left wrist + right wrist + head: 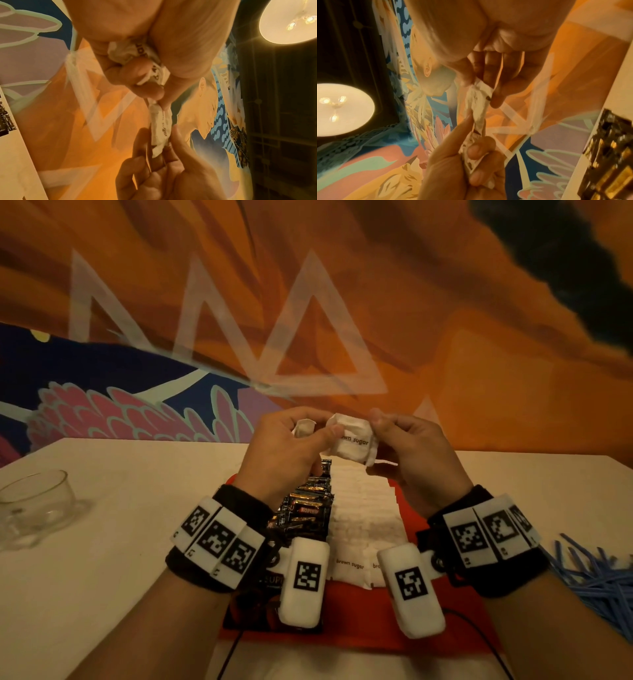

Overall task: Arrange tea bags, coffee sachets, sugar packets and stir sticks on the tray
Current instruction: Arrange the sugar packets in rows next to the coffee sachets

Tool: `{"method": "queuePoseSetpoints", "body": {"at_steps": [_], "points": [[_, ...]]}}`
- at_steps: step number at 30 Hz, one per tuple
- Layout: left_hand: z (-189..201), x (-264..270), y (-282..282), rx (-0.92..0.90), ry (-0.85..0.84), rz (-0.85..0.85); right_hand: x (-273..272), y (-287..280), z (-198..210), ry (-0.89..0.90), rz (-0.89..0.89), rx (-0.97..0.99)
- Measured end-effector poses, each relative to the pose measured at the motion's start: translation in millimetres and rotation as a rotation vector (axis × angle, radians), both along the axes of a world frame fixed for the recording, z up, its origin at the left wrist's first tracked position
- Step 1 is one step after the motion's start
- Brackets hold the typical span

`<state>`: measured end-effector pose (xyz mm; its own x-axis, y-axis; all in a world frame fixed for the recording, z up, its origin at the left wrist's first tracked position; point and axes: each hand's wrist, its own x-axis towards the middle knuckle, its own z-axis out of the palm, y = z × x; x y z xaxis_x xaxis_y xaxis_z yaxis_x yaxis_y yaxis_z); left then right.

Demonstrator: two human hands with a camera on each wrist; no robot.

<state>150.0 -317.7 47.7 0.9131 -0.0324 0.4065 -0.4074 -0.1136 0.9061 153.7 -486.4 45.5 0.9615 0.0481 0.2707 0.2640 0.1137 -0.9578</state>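
Both hands are raised above the red tray (376, 628). My left hand (317, 428) grips a crumpled bunch of white sugar packets (135, 54). My right hand (378, 431) pinches the other end of one packet printed "brown sugar" (356, 444), which stretches between the two hands (161, 129) (477, 104). On the tray a column of black coffee sachets (305, 508) lies left of a column of overlapping white sugar packets (366, 515). Blue stir sticks (596, 573) lie in a loose pile on the table, right of the tray. No tea bags are visible.
A clear glass cup (37, 505) stands on the pale table (137, 542) at the far left. A painted wall rises close behind the table's far edge. A dark cable runs over the tray's near end. My wrists hide part of the tray.
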Motion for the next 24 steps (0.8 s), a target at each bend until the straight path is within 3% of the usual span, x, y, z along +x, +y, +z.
{"method": "queuePoseSetpoints", "body": {"at_steps": [5, 8, 13, 17, 24], "points": [[1, 1, 3, -0.056, 0.072, -0.027, -7, -11, 1, -0.118, 0.016, -0.167], [2, 0, 1, 0.013, 0.104, 0.000, -9, -18, 1, -0.103, 0.022, -0.289], [7, -6, 2, 0.261, 0.128, 0.020, -12, -28, -3, 0.077, 0.140, -0.612], [14, -12, 5, 0.217, 0.132, -0.001, -14, -25, -20, 0.256, 0.236, -0.860], [18, -15, 10, 0.175, 0.088, -0.020, -19, -8, -53, 0.475, 0.282, -1.027]]}}
